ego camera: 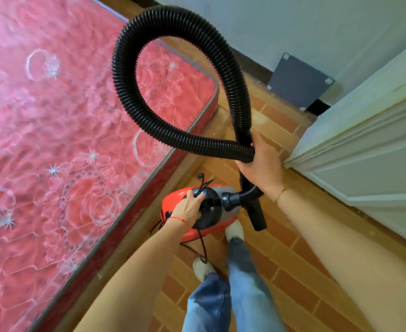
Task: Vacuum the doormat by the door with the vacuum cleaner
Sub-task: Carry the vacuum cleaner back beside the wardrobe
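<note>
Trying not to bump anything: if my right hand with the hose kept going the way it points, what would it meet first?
Probably the black hose loop that the right hand itself grips; beyond it lies the brick floor, then the wall. Depth is unclear.

The vacuum cleaner (197, 209) is held above the floor (281, 248) between the mattress (65, 140) on the left and the door (365, 152) on the right. The hose (173, 80) is looped upward ahead of it. A panel (300, 81) is propped against the wall (317, 27) beyond the door.
</note>
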Demonstrator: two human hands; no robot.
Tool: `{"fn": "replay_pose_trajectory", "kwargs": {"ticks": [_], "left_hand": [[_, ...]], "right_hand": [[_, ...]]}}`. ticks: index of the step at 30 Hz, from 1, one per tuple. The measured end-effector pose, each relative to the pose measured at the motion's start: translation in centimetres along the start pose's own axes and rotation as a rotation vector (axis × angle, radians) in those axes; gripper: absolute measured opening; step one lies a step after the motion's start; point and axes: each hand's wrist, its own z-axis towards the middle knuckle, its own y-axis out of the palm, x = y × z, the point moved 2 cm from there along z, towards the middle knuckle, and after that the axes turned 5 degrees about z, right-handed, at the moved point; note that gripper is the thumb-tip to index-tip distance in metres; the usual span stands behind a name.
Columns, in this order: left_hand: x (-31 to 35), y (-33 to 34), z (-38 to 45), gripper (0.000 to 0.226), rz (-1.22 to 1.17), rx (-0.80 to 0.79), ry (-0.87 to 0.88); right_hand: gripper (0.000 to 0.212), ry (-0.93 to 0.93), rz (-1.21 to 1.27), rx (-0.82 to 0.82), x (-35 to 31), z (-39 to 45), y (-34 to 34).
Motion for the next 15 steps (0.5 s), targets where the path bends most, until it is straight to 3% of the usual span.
{"fn": "replay_pose_trajectory", "kwargs": {"ticks": [15], "left_hand": [[11.0, -13.5, 19.8, 0.056, 0.180, -0.022, 0.194]], "right_hand": [[0.035, 0.185, 0.050, 0.259, 10.8, 14.8, -12.8]]}}
